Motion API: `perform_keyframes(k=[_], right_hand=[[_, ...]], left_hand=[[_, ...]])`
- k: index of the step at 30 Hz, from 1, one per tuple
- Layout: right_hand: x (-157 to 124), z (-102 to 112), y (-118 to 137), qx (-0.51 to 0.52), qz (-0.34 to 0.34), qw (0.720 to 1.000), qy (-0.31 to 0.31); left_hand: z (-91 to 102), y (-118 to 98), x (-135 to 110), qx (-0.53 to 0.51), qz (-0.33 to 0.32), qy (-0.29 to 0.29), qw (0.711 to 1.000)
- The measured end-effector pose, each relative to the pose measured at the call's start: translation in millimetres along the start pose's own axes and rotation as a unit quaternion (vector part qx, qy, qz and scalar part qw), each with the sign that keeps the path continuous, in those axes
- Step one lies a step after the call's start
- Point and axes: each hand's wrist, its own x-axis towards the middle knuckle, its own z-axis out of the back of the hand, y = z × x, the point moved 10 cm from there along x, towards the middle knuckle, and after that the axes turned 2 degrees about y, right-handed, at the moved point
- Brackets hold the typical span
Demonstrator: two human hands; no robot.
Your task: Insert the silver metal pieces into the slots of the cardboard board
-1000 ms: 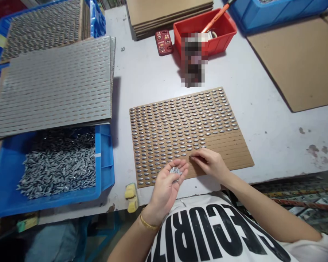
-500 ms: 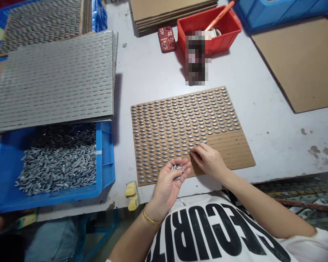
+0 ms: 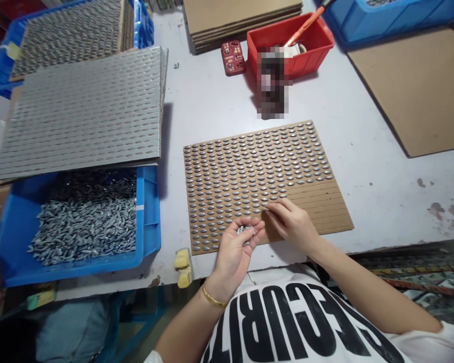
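My left hand (image 3: 236, 247) is cupped palm up over the near edge of the cardboard sheet, its fingers curled round a small heap of silvery metal pieces (image 3: 245, 232). Close to its right, my right hand (image 3: 291, 224) is pinched down at the sheet, its fingertips at a small metal piece at the end of a row; the fingers partly hide it. The grooved cardboard sheet (image 3: 321, 206) lies flat on the table. Rows of pointed oval metal pieces (image 3: 249, 156) cover its far and left parts, while bare grooves show at the near right.
At left, a blue bin (image 3: 148, 217) holds many loose metal pieces, under a tilted stack of filled sheets (image 3: 87, 111). A red box (image 3: 306, 55), a dark red case (image 3: 233, 58) and stacked cardboard (image 3: 242, 15) stand at the back. Yellow blocks (image 3: 183, 267) sit on the near edge.
The view has shifted slightly, so the bin and stack at left appear further right. My hands stay in nearly the same place, with the left fingers curled a little more.
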Motion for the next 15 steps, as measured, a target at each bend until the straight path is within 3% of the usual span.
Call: perform_keyframes(k=[3,7,11,15], right_hand=[[-9,9,21,0.082,0.025,0.996,-0.002],[-15,0,39,0.093,0.032,0.995,0.028],[-18,-4,26,0.114,-0.015,0.993,0.02],[-22,8,-6,0.17,-0.083,0.982,-0.005]], left_hand=[[-3.8,-2,1,-0.006,-0.022,-0.001,1.0],[-10.7,1,3,0.003,-0.042,-0.004,0.999],[-19.2,7,4,0.002,-0.028,0.004,1.0],[-22.6,1,2,-0.018,0.001,0.01,1.0]])
